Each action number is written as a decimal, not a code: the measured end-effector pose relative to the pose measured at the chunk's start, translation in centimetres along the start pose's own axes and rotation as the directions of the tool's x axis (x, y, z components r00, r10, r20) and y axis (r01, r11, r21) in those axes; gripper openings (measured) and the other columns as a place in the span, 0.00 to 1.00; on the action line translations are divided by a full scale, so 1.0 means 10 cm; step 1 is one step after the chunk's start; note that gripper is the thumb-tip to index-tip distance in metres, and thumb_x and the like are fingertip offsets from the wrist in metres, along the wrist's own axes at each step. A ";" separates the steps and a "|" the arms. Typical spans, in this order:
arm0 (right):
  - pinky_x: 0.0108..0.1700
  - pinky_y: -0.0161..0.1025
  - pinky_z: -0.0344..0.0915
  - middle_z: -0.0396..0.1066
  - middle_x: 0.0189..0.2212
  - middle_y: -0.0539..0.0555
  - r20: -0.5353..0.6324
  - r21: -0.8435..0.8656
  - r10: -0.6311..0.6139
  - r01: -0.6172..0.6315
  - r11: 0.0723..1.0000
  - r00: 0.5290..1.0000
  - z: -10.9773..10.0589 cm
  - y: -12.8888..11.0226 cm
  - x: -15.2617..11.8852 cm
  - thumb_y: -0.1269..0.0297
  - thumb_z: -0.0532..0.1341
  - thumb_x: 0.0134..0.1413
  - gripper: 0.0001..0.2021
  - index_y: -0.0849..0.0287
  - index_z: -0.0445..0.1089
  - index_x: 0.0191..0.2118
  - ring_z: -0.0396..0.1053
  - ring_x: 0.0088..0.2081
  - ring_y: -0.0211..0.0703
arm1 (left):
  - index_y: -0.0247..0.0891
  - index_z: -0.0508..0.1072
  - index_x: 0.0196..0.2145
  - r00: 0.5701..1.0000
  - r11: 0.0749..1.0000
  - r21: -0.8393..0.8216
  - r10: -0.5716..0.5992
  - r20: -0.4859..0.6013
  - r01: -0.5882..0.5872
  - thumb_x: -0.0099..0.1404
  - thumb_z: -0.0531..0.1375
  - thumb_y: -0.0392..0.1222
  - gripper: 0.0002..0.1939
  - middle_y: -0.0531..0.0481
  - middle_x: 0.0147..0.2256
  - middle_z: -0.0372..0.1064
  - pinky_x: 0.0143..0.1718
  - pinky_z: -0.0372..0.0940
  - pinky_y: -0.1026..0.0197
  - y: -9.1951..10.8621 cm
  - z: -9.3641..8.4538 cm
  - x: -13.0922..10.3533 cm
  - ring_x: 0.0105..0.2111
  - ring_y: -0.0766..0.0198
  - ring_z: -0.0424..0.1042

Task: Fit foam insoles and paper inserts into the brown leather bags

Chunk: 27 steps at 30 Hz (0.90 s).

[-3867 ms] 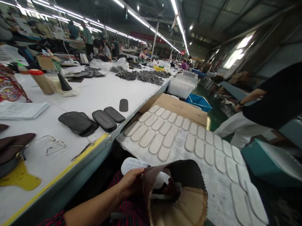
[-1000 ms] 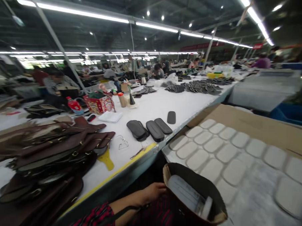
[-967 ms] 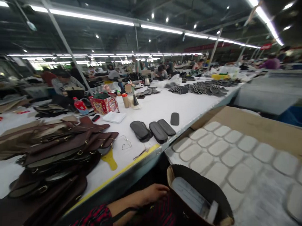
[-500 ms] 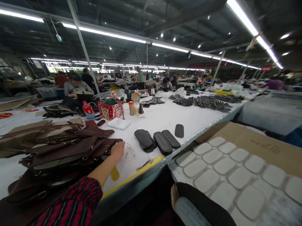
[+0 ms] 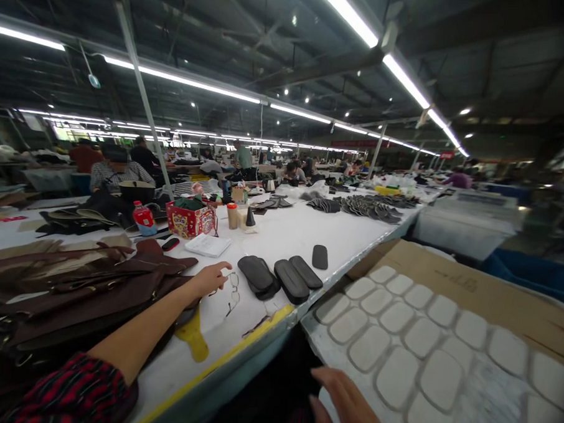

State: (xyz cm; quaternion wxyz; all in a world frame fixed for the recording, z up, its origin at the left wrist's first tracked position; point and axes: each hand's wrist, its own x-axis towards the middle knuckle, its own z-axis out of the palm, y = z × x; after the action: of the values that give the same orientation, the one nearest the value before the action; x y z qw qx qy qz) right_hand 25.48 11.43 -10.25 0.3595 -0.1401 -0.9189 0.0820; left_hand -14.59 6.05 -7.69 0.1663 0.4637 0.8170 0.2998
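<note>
My left hand (image 5: pixel 212 278) reaches over the white table, its fingertips closed at the upper rim of a pair of thin-framed glasses (image 5: pixel 234 289); the exact contact is small in the picture. Just right of the glasses lie dark, rounded cases (image 5: pixel 291 280), with a smaller dark oval piece (image 5: pixel 320 257) behind them. Under my left forearm, a yellow-handled tool (image 5: pixel 194 342) rests partly hidden by brown leather bags (image 5: pixel 96 297). At the bottom of the view is my right hand (image 5: pixel 346 404), thumb and fingers apart, holding nothing visible.
A red patterned box (image 5: pixel 191 220), a red-labelled bottle (image 5: pixel 144 219), a white pad (image 5: pixel 207 245) and an orange-capped jar (image 5: pixel 232 216) stand farther back. Pale rounded pieces (image 5: pixel 414 337) cover a surface at right, beside cardboard (image 5: pixel 470 279). Several people work in the background.
The view has shifted. My left fingers have closed at the glasses, which have turned and show more of their frame. My right hand has appeared; the dark curved item at the bottom is gone from view.
</note>
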 end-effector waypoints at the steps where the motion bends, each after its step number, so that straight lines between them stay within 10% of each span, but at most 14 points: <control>1: 0.42 0.33 0.67 0.68 0.40 0.53 0.086 0.075 0.004 -0.011 0.997 0.996 0.04 -0.06 0.13 0.68 0.57 0.51 0.14 0.56 0.62 0.46 0.68 0.41 0.39 | 0.34 0.64 0.48 0.999 0.999 -0.039 0.024 0.024 -0.023 0.59 0.52 0.38 0.18 0.55 0.20 0.64 0.20 0.54 0.68 0.10 -0.02 -0.09 0.18 0.70 0.60; 4: 0.45 0.37 0.64 0.67 0.40 0.54 0.235 0.205 0.143 -0.193 0.960 0.961 -0.07 -0.07 0.44 0.68 0.54 0.55 0.10 0.58 0.65 0.43 0.65 0.42 0.40 | 0.33 0.68 0.44 0.993 0.956 -0.293 0.040 0.109 -0.006 0.58 0.55 0.43 0.17 0.53 0.22 0.64 0.16 0.50 0.70 0.46 -0.01 -0.39 0.17 0.72 0.57; 10: 0.45 0.35 0.62 0.67 0.38 0.51 0.145 0.221 0.320 -0.346 0.912 0.936 -0.62 0.23 0.42 0.64 0.51 0.59 0.09 0.56 0.66 0.42 0.64 0.41 0.36 | 0.33 0.73 0.36 0.888 0.543 -0.796 0.183 0.423 0.267 0.52 0.65 0.41 0.14 0.49 0.26 0.68 0.19 0.55 0.73 1.16 0.30 -0.79 0.19 0.76 0.60; 15: 0.52 0.38 0.60 0.60 0.48 0.55 0.170 0.131 0.254 -0.277 0.952 0.952 -0.58 0.05 0.05 0.59 0.57 0.53 0.17 0.55 0.61 0.49 0.59 0.50 0.40 | 0.32 0.73 0.32 0.783 0.368 -0.839 0.338 0.523 0.401 0.52 0.65 0.39 0.10 0.46 0.27 0.71 0.16 0.51 0.76 1.73 0.76 -0.94 0.19 0.77 0.61; 21: 0.57 0.63 0.43 0.48 0.58 0.62 -0.106 -0.371 0.015 -0.054 0.927 0.994 -0.36 -0.01 -0.41 0.40 0.58 0.44 0.34 0.58 0.61 0.52 0.45 0.59 0.63 | 0.30 0.72 0.32 0.797 0.267 -0.876 0.369 0.478 0.402 0.55 0.64 0.40 0.09 0.46 0.28 0.71 0.14 0.49 0.77 2.06 1.06 -0.98 0.18 0.79 0.59; 27: 0.58 0.50 0.51 0.61 0.50 0.55 -0.089 -0.263 -0.189 0.160 0.951 0.978 -0.43 0.05 -0.65 0.49 0.42 0.61 0.22 0.57 0.67 0.41 0.52 0.57 0.51 | 0.30 0.71 0.31 0.810 0.204 -0.878 0.339 0.478 0.432 0.56 0.63 0.37 0.07 0.48 0.28 0.69 0.13 0.51 0.78 2.14 1.10 -1.03 0.17 0.79 0.59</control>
State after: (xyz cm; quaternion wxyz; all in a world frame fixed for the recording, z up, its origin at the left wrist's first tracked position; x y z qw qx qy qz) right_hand 33.09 10.08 -11.39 0.3959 -0.1075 -0.9088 -0.0768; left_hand 10.85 9.24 -2.36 0.6705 0.2909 0.3578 0.5811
